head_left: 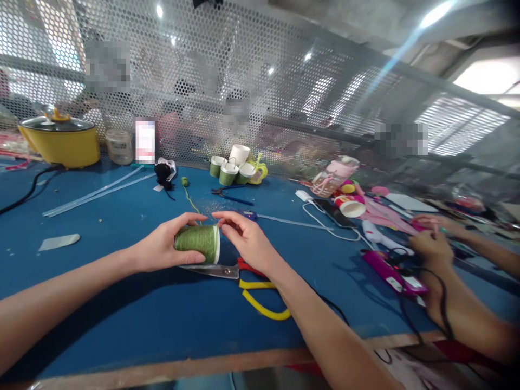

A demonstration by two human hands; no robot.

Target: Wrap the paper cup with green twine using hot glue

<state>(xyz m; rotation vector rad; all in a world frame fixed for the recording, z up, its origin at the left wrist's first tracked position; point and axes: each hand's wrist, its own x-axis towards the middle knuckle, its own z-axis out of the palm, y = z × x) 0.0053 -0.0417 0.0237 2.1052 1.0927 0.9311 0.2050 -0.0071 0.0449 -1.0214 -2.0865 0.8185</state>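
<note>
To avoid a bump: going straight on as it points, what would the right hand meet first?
Probably the left hand, holding the green-wound cup, though depth is unclear.

Scissors (232, 272), 7 o'clock: grips partly covered by right hand (248, 241).
Green-wound cylinder (198, 244), 8 o'clock: left end masked by left hand (162, 246).
Left forearm (69, 295), 8 o'clock: cut off by left edge.
Right forearm (320, 319), 5 o'clock: cut off by bottom edge.
Pale crumbs (215, 207), near centre, 9 o'clock: too small to identify.
Phone (145, 141), 10 o'clock: display illegible.
Co-worker's hands (431, 244), 3 o'clock: blurred, held item indistinct.
Mesh panel (268, 70), 12 o'clock: shapes behind blurred.
</note>
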